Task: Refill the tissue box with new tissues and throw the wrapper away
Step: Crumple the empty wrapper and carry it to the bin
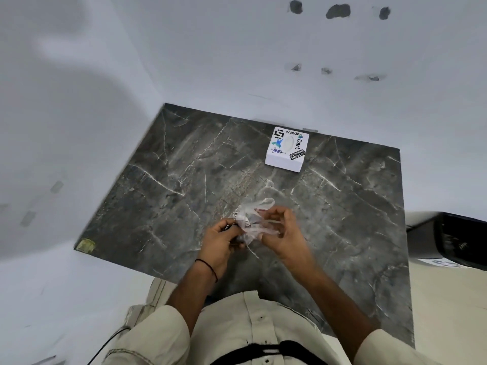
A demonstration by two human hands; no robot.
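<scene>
A white cube-shaped tissue box covered in stickers stands at the far right of the dark marble table; its oval top slot shows no tissue sticking out. A crumpled clear plastic wrapper is held above the table's middle, well in front of the box. My left hand, with a black thread on the wrist, grips the wrapper's left end. My right hand pinches its right side, fingers curled into the plastic.
White walls close off the table at the back and left. A black object lies on a white surface just off the table's right edge. A yellowish sticker marks the table's front-left corner.
</scene>
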